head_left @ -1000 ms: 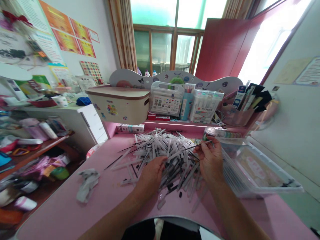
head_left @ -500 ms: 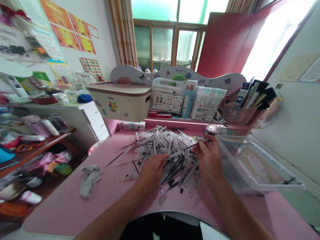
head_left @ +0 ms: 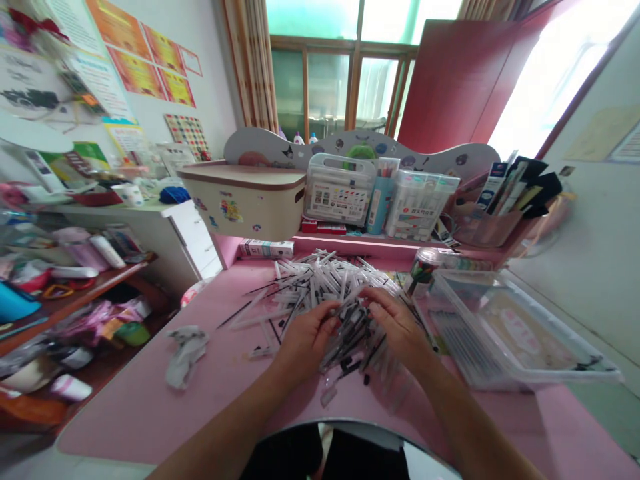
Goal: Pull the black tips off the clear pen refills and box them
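Note:
A heap of translucent pen barrels, caps and thin dark refills [head_left: 320, 277] lies in front of me. My left hand [head_left: 307, 337] is closed at the near side of the heap, thumb and forefinger pinching a translucent pen barrel [head_left: 349, 300]. Facing it, my right hand [head_left: 397, 327] has its fingers bent around the barrel's other end; the fingertips partly hide the contact. Beside my right wrist, a slim pen piece with a dark end [head_left: 434, 345] slants along the heap's right edge. Loose black caps and a clear cap [head_left: 329, 395] lie nearest me.
A clear plastic box [head_left: 530, 333] stands at the right, with long slim pieces beside its near left wall. Crumpled white tissue [head_left: 185, 357] lies left on the pink desk [head_left: 135, 407]. A shelf behind carries a lidded beige bin [head_left: 250, 203], marker cases and a pen holder [head_left: 483, 223].
My right hand has moved left and closer to my left hand. The dark refill it held between its fingers no longer shows there. A slim piece now shows beside the right wrist.

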`<state>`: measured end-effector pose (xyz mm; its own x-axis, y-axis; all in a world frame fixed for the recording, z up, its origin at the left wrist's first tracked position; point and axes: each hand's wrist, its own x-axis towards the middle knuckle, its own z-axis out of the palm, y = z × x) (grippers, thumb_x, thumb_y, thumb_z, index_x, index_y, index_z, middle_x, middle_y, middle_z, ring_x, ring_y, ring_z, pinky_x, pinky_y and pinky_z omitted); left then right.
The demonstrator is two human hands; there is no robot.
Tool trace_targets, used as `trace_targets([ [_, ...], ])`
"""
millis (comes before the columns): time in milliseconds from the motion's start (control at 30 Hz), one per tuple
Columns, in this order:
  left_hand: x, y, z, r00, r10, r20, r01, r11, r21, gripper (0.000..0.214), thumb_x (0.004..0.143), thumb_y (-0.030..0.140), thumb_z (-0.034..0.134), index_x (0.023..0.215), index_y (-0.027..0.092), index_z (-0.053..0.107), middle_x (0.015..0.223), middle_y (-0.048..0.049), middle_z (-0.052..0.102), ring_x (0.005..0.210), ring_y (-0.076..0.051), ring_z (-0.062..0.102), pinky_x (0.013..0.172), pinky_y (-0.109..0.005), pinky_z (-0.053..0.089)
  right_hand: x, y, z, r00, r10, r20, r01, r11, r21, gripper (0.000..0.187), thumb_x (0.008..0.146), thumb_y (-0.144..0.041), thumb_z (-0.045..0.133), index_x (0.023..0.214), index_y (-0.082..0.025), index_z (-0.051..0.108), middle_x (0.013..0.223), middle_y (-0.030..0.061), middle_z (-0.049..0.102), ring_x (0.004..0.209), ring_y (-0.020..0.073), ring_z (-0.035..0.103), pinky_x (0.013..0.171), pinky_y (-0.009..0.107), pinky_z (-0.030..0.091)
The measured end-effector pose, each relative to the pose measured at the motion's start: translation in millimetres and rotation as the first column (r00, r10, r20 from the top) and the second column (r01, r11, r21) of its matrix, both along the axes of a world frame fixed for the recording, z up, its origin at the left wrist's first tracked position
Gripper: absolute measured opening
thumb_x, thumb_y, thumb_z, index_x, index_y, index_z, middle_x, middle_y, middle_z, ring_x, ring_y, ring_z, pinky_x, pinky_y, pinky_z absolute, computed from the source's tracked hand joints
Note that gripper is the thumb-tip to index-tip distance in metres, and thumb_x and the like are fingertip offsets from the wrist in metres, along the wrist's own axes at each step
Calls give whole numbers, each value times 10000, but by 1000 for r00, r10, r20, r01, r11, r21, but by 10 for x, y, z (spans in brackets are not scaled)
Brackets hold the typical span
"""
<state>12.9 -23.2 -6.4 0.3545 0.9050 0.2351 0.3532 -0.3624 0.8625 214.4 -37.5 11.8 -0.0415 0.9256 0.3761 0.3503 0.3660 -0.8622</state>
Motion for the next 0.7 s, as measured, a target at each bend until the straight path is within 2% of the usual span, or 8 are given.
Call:
trace_targets([
  [67,-3,6,-16,997,-1,76,6,998,-61,321,943,267,448,1215,183,594,903,-33,714,775,-162,679,747,-281,521,45,-15,73,994,-21,107,22,1000,-4,269,907,-314,487,1053,-188,674,994,48,671,930,179,611,839,300,464],
  [133,-5,12,-36,992,6,124,7,994,-110,328,948,292,444,1234,182,563,904,-29,695,739,-148,661,667,-254,503,85,-49,141,949,71,308,-41,994,-104,157,861,-243,522,882,-183,665,803,13,643,757,152,581,706,261,431],
  [200,-4,15,-52,990,8,138,10,992,-129,325,947,298,444,1233,188,554,906,-25,684,720,-140,646,611,-238,476,99,-110,181,820,246,518,-127,959,-253,103,792,-162,555,743,-179,643,678,-7,610,644,133,534,611,243,356],
  [267,-2,14,-61,991,13,130,2,993,-118,317,942,287,447,1223,193,560,894,-20,677,715,-136,640,605,-235,464,76,-189,180,665,354,658,-144,925,-352,93,737,-129,581,702,-178,651,668,5,635,634,140,544,581,246,299],
  [333,-2,13,-66,993,23,117,-10,994,-111,315,937,278,450,1218,196,566,883,-17,675,716,-137,640,620,-238,466,23,-262,149,563,350,749,-101,928,-357,88,718,-141,598,728,-184,675,713,32,677,664,167,585,571,253,271],
  [400,-4,15,-69,994,29,107,-17,993,-114,318,937,280,451,1222,198,564,885,-17,677,714,-138,644,638,-245,474,-45,-312,109,502,323,802,-59,938,-341,117,712,-151,600,772,-188,694,752,60,706,680,195,625,558,259,259],
  [600,-8,14,-41,997,29,67,-24,997,-78,307,937,277,455,1209,202,574,865,-9,684,724,-148,650,735,-280,488,-171,-351,54,394,299,869,-9,947,-322,188,744,-128,547,807,-179,717,797,122,741,713,243,675,585,276,333],
  [700,-10,-5,-8,999,26,19,-25,999,-34,297,927,267,476,1194,206,593,846,-7,704,771,-166,657,764,-286,474,-152,-362,78,431,295,853,-40,951,-308,199,767,-127,515,799,-184,703,787,105,730,686,220,649,579,271,321],
])
